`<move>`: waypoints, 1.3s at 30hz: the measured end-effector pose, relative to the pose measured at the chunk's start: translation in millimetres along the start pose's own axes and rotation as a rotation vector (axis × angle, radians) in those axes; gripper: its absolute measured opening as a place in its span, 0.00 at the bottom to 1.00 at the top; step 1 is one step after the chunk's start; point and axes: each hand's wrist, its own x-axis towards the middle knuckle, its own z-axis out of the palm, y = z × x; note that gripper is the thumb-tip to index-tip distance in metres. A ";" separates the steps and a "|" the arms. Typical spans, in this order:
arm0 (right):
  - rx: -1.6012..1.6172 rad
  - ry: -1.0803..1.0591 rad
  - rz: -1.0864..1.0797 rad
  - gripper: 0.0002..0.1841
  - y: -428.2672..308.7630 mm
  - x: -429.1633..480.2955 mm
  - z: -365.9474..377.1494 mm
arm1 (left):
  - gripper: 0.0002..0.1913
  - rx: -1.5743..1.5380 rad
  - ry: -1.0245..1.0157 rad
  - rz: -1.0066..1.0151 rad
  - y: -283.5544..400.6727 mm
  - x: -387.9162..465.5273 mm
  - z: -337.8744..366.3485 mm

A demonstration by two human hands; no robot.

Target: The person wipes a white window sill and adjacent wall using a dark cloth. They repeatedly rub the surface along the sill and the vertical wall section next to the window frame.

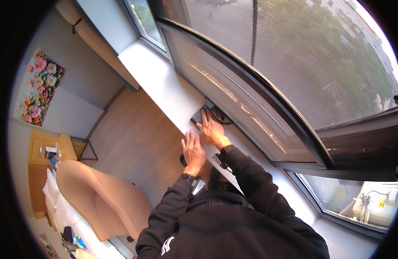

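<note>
My right hand [211,129] lies palm down with its fingers spread over a dark grey flat item [197,117] on the white windowsill [166,89]. The item looks like a pouch or a folded cloth; my hand covers part of it. A black looped cable or strap [227,122] shows beyond my fingers, close to the window frame. My left hand [194,152] is near the sill's room-side edge, fingers stretched and slightly apart, holding nothing. Whether it touches the sill is unclear.
A screened window [237,97] with a dark frame borders the sill on the right. To the left, a tan upholstered chair [121,200] stands on the wooden floor [137,129], beside a bed with white bedding [71,220]. A wooden desk [66,147] stands farther back.
</note>
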 end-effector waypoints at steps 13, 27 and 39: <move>-0.099 -0.009 0.226 0.44 24.0 -154.0 -50.0 | 0.19 0.047 0.003 0.023 -1.3 -2.6 4.3; 0.000 0.014 0.120 0.43 24.6 -87.8 -26.8 | 0.18 0.093 -0.055 0.017 9.2 4.8 -5.8; -0.291 -0.065 0.339 0.40 30.2 -205.7 -81.7 | 0.09 -0.599 -0.071 0.494 103.5 -13.7 -10.8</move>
